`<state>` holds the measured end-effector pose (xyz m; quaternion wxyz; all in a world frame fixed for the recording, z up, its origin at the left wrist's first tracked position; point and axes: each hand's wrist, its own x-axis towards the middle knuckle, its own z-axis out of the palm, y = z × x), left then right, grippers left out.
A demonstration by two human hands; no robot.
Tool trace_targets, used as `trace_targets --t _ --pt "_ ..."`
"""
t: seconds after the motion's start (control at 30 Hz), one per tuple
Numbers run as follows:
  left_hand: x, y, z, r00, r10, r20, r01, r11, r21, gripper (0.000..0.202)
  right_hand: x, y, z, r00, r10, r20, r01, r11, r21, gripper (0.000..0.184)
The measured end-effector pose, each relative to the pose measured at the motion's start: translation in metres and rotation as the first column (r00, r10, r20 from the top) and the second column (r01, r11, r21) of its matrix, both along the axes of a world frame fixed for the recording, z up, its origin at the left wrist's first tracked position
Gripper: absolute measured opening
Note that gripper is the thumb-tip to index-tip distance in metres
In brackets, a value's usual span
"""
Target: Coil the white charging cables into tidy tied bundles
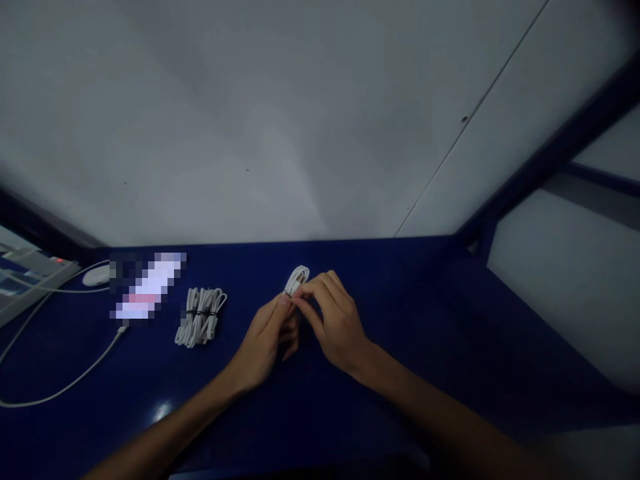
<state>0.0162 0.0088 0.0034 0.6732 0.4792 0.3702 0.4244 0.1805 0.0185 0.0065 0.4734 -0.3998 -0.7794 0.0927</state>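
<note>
A coiled white cable (299, 275) stands up from between my hands over the blue table. My left hand (267, 333) is closed around the lower part of the coil, with its thumb on a thin dark tie. Thumb and forefinger of my right hand (336, 321) pinch together at the tie on the coil's right side; whether they grip the tie's end or the cable is too small to tell. Left of my hands, several coiled white cables (201, 320) lie side by side, each with a black tie round its middle.
A lit phone (153, 287), partly blurred out, lies at the left with a white charging cable (80, 385) looping from it. Beyond it are a white rounded object (97, 275) and a power strip (37, 287) with a red light. A pale wall (280, 120) rises behind the blue table (400, 300).
</note>
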Motion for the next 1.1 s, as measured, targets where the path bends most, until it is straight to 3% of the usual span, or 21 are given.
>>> trace_targets --t 0.23,0.4,0.57,0.7,0.8,0.9,0.97,1.03,1.1 --pt "0.0 0.001 0.001 0.998 -0.028 0.049 0.03 0.999 -0.046 0.042 0.0 -0.002 -0.004 0.994 -0.025 -0.111 0.028 0.999 0.027 0.007" --pt "-0.002 0.001 0.002 0.994 -0.065 0.084 0.07 0.995 -0.064 0.045 0.001 -0.003 -0.005 0.94 -0.133 -0.315 0.087 0.984 -0.157 0.029" --pt "-0.005 0.002 0.003 0.994 -0.084 0.066 0.087 0.995 -0.046 0.048 0.002 0.0 -0.004 0.912 -0.101 -0.399 -0.019 0.958 -0.285 0.057" --pt "-0.005 0.002 0.014 0.989 -0.124 0.085 0.131 0.989 -0.073 0.05 0.005 0.002 -0.002 0.929 0.009 -0.37 -0.128 0.946 -0.299 0.047" --pt "-0.005 0.0 0.022 0.963 -0.209 0.17 0.232 0.964 -0.127 0.054 0.01 0.006 -0.002 0.897 0.144 -0.418 -0.313 0.874 -0.371 0.047" --pt "-0.007 -0.001 0.024 0.938 -0.243 0.246 0.286 0.944 -0.161 0.055 0.013 0.009 -0.001 0.816 0.235 -0.528 -0.505 0.735 -0.453 0.054" --pt "-0.009 -0.001 0.022 0.93 -0.236 0.281 0.29 0.943 -0.166 0.055 0.014 0.01 0.001 0.775 0.244 -0.583 -0.573 0.66 -0.486 0.044" --pt "-0.009 0.0 0.02 0.927 -0.227 0.3 0.286 0.943 -0.171 0.053 0.013 0.01 0.002 0.749 0.225 -0.623 -0.6 0.63 -0.493 0.029" --pt "-0.009 0.002 0.02 0.927 -0.225 0.299 0.285 0.942 -0.176 0.052 0.012 0.009 0.002 0.743 0.194 -0.641 -0.585 0.652 -0.482 0.022"
